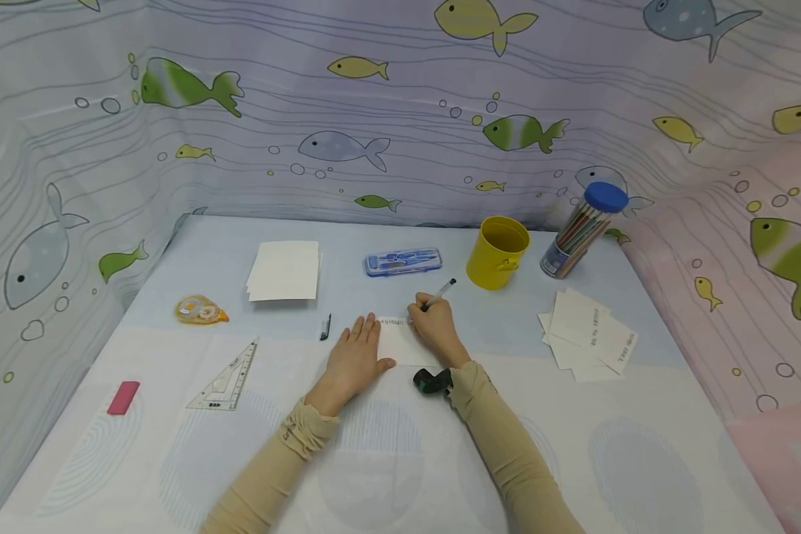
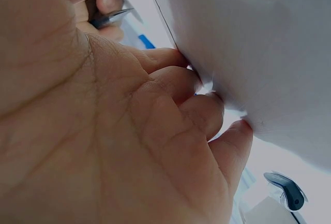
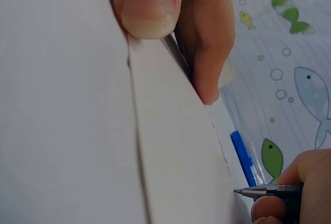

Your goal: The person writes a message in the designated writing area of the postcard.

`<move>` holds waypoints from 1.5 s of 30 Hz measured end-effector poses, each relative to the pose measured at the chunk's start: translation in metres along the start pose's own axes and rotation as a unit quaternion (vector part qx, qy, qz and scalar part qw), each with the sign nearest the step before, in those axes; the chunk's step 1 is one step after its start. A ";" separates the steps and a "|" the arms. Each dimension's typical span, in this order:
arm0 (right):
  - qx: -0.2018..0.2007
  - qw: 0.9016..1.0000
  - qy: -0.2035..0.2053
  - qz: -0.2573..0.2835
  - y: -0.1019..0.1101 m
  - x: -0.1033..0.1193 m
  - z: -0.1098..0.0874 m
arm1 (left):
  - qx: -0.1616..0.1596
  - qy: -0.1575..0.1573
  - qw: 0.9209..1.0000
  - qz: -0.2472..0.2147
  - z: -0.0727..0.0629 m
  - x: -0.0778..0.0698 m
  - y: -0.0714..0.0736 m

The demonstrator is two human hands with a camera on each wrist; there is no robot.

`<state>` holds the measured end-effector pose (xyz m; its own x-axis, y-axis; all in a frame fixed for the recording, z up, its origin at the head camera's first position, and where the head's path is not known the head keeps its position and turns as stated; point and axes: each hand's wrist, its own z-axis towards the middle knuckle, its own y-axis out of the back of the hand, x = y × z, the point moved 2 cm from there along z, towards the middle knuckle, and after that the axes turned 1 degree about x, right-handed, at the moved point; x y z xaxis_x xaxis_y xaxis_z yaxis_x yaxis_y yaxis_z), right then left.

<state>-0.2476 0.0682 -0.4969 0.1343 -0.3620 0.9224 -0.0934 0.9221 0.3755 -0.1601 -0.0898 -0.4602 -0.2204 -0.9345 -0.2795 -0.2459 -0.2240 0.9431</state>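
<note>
A white paper card with a line of handwriting along its far edge lies in front of the person. The right hand pinches a pen, and its metal tip touches the card at the end of the written line in the right wrist view. My left hand rests on the card's left side, fingers extended and thumb spread along the near part. Just left of that hand lies a black pen cap. In the left wrist view the palm fills much of the picture.
Behind are a stack of blank cards, a blue stationery case, a yellow bucket and a tube of pencils. Written cards lie right. Leftward are correction tape, a set square and a pink eraser.
</note>
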 end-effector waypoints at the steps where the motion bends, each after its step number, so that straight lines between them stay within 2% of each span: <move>1: 0.001 1.000 -0.001 -0.001 0.000 0.000 0.000 | 0.000 0.000 1.000 0.001 0.000 0.000 0.000; 8: -0.008 1.000 -0.002 0.015 0.001 -0.001 0.000 | -0.002 -0.001 1.000 0.004 0.001 0.000 -0.001; 20: -0.003 1.000 0.001 -0.016 0.000 0.000 0.000 | -0.004 -0.001 1.000 0.003 0.001 0.000 -0.001; 28: -0.047 0.997 -0.006 0.057 0.003 -0.003 0.000 | 0.003 0.002 1.000 -0.001 0.001 -0.001 -0.002; 45: -0.023 0.999 0.001 0.022 0.003 -0.002 0.001 | 0.013 0.005 1.000 -0.003 0.003 0.002 -0.003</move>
<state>-0.2489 0.0714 -0.4972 0.1339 -0.3213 0.9375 -0.0529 0.9423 0.3306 -0.1621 -0.0898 -0.4644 -0.2090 -0.9361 -0.2829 -0.2717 -0.2223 0.9363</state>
